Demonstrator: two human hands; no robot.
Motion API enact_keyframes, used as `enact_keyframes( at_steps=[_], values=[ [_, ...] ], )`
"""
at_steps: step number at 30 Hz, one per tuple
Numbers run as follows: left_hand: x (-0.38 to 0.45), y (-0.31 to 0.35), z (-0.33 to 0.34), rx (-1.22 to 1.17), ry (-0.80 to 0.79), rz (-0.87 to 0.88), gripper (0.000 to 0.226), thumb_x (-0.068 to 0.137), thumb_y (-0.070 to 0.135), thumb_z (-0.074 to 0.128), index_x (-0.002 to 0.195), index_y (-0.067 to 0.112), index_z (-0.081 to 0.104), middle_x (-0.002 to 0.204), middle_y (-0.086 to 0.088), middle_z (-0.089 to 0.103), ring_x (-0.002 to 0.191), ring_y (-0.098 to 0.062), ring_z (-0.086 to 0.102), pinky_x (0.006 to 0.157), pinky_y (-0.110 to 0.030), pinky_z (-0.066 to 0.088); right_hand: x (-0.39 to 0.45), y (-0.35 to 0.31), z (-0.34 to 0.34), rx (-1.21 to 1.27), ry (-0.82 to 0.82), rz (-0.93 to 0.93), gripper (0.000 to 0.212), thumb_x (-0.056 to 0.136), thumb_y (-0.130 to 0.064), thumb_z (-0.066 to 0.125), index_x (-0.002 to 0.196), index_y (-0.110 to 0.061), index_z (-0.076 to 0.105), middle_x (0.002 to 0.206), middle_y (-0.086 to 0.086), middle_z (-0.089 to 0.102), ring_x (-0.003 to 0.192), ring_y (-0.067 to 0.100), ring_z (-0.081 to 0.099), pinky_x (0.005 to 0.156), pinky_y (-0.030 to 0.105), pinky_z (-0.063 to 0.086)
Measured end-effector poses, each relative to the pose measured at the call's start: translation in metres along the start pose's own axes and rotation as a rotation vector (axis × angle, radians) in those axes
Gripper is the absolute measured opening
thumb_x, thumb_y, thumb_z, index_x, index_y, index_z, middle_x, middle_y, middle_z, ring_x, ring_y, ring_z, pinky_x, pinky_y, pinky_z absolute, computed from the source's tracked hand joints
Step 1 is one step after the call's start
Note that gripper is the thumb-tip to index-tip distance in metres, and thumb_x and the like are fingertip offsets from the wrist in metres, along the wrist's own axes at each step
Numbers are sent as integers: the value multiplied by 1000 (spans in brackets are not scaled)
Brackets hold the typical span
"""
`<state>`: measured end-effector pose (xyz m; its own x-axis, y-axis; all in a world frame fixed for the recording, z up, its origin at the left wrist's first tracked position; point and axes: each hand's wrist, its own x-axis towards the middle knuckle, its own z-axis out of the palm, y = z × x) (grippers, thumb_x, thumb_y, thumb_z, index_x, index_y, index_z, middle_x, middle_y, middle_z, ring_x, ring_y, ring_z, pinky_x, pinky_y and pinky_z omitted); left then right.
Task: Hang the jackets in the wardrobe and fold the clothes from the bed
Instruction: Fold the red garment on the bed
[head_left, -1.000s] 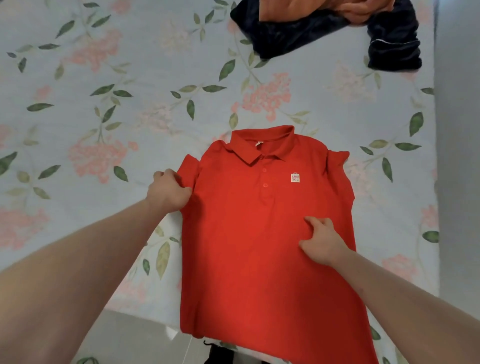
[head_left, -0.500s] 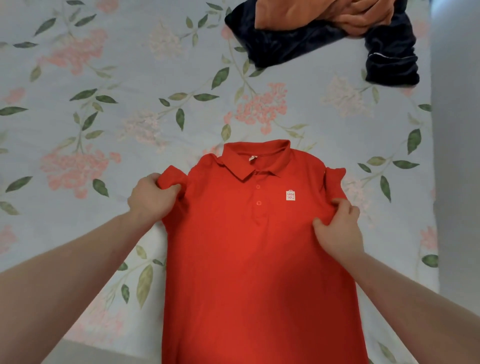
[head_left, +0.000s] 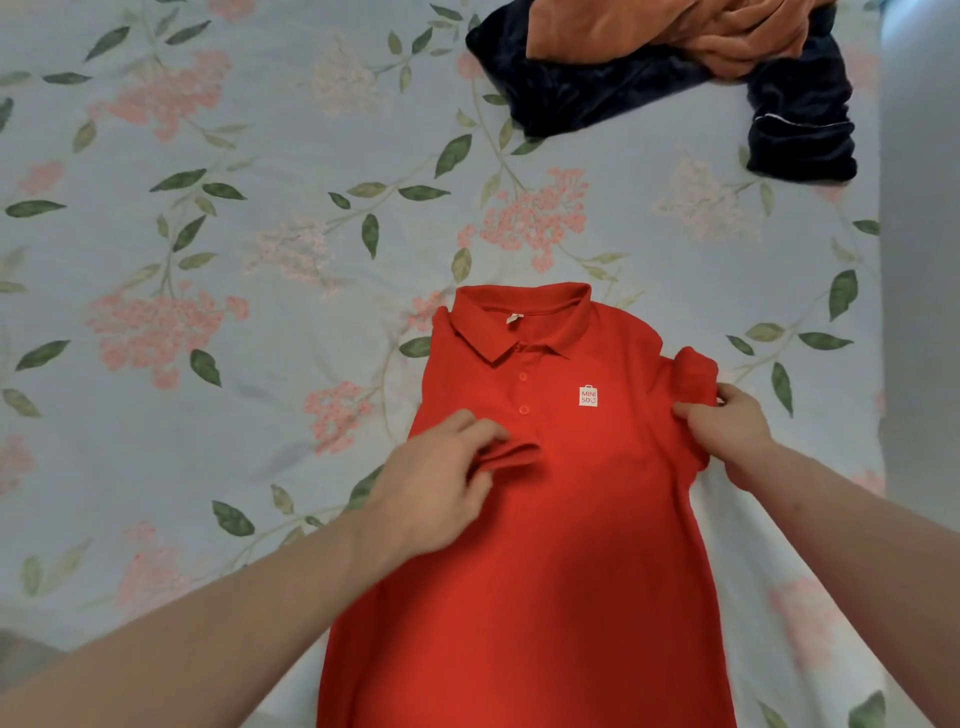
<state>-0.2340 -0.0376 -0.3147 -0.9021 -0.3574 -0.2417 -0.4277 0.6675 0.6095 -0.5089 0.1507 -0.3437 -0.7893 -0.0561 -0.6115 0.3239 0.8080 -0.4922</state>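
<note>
A red polo shirt (head_left: 571, 519) lies face up on the floral bed sheet (head_left: 260, 312), collar away from me, a small white logo on its chest. My left hand (head_left: 441, 483) pinches the shirt's left sleeve, folded inward onto the chest below the buttons. My right hand (head_left: 727, 431) grips the bunched right sleeve at the shirt's right edge. The shirt's lower part runs out of view at the bottom.
A dark navy garment (head_left: 623, 93) and an orange garment (head_left: 675, 31) lie heaped at the bed's far right corner. The bed's right edge (head_left: 883, 364) borders a grey floor. Bare sheet stretches across the left half.
My left hand has carried the left sleeve inward from the shirt's edge onto the chest. My right hand has stayed on the right sleeve.
</note>
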Motion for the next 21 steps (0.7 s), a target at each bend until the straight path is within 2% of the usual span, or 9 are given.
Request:
enact_keyframes(
  at_steps=[2, 4, 7, 10, 12, 14, 16, 18, 21],
  values=[
    [-1, 1, 17, 38, -88, -57, 42, 93, 27, 57, 133, 38, 51, 119, 12, 50, 101, -21, 63, 86, -39, 52, -9, -2, -5, 38, 13, -32, 16, 89, -17, 65, 105, -16, 69, 100, 7, 72, 96, 30, 69, 94, 51, 58],
    [-2, 1, 30, 46, -137, -116, 42, 96, 26, 55, 136, 36, 50, 120, 10, 50, 101, -24, 64, 87, -39, 52, -20, -6, -8, 90, 48, -86, 7, 87, -19, 62, 89, -19, 69, 92, 10, 72, 89, 30, 69, 87, 49, 58],
    [-1, 2, 38, 47, -154, -163, 37, 97, 26, 54, 133, 33, 52, 116, 6, 49, 98, -27, 65, 83, -39, 51, -37, -12, -10, 142, 68, -173, 9, 84, -24, 61, 81, -16, 66, 78, 6, 66, 77, 26, 61, 74, 42, 51],
    [1, 6, 39, 66, -142, -145, 34, 97, 28, 53, 131, 31, 52, 116, 6, 49, 97, -26, 64, 79, -37, 50, -58, -18, -2, 147, 92, -330, 11, 85, -25, 64, 82, -15, 66, 79, 3, 68, 77, 20, 62, 76, 37, 50],
    [1, 6, 39, 76, -186, -119, 41, 97, 30, 54, 137, 32, 51, 120, 6, 49, 103, -24, 62, 83, -37, 52, -76, -22, 8, 129, 51, -468, 3, 87, -19, 66, 84, -19, 67, 76, -6, 68, 73, 8, 61, 71, 24, 48],
    [-1, 1, 41, 76, -268, -109, 48, 97, 32, 55, 145, 34, 48, 127, 6, 49, 111, -23, 61, 93, -38, 51, -94, -22, 23, 58, -68, -599, 10, 87, -12, 68, 87, -22, 68, 73, -15, 66, 66, 0, 59, 63, 13, 43],
    [-4, -5, 43, 94, -348, -119, 53, 97, 33, 57, 149, 35, 45, 133, 5, 49, 118, -23, 59, 101, -38, 49, -104, -12, 39, -118, -203, -719, 18, 86, -10, 69, 97, -24, 69, 80, -21, 68, 75, -1, 62, 71, 14, 44],
    [-11, -12, 45, 93, -368, -117, 53, 94, 33, 59, 146, 36, 49, 132, 6, 50, 119, -21, 59, 105, -37, 47, -107, 4, 55, -381, -328, -762, 30, 86, -13, 70, 114, -23, 70, 108, -14, 72, 102, 10, 66, 90, 22, 46],
    [-26, -18, 46, 64, -244, -93, 44, 89, 28, 61, 132, 35, 60, 126, 11, 53, 114, -17, 56, 103, -39, 45, -112, 26, 70, -630, -399, -717, 50, 88, -22, 68, 137, -26, 61, 141, -4, 60, 127, 24, 56, 110, 37, 42]
  ],
)
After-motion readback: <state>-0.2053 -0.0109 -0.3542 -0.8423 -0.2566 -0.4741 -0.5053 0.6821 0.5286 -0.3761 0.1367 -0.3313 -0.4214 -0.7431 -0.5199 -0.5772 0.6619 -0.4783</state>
